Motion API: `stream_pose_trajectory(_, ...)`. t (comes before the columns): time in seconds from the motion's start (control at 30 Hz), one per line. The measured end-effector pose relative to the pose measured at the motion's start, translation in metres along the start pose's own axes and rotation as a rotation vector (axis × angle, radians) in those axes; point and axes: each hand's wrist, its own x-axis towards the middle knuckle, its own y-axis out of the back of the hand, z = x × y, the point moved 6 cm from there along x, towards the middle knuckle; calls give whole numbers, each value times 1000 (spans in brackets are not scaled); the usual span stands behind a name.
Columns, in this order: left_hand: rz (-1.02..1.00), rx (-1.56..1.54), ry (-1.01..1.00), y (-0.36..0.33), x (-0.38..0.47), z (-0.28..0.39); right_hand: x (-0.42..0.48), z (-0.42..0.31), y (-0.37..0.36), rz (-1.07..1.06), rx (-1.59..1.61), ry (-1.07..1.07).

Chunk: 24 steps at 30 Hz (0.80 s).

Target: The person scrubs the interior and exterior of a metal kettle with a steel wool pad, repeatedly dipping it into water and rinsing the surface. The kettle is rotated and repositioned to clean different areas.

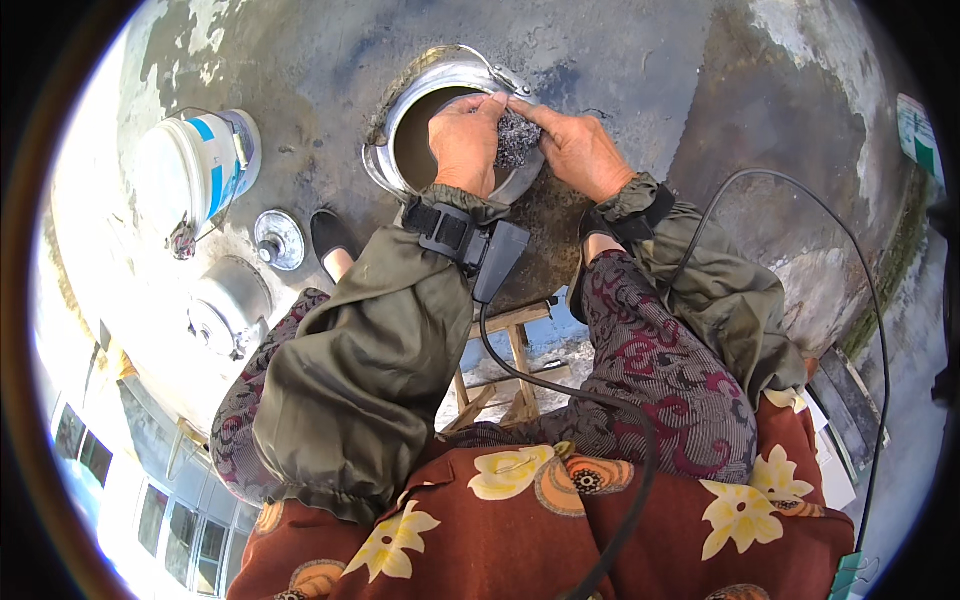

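Note:
In front of me on the ground is a round metal pot [389,139] with wire handles and a dark, murky inside. Over its opening my left hand [466,142] pinches the edge of a grey, curly scouring pad [516,139], thumb and fingers drawn together. My right hand [581,146] reaches in from the right, and its fingertips meet those of the left hand at the top of the pad. A pale, smooth surface shows beneath the pad and is partly hidden by the hands. A metal lid [280,240] with a dark knob lies to the left of the pot.
A white plastic bucket [191,169] with blue markings stands at the left. Below it is a smaller metal pot [238,289]. A wooden stool frame [517,345] shows between the legs. A black cable [810,199] loops at the right, another runs from the left wrist.

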Motion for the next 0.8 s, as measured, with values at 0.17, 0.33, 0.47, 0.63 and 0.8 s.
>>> stream_pose_trajectory(0.17,12,-53,6,1,-10,1,-6,5,-1,-64,-10,-62)
stream_pose_trajectory(0.33,-5,-189,45,1,-14,2,-3,-1,1,-27,-9,19)
stream_pose_trajectory(0.47,-11,-233,55,0,-12,5,2,-5,0,-50,24,22)
stream_pose_trajectory(0.63,-16,-258,85,1,-7,5,10,-10,0,-69,-14,22)
stream_pose_trajectory(0.8,-6,-282,73,1,-3,5,15,-11,2,-61,2,19)
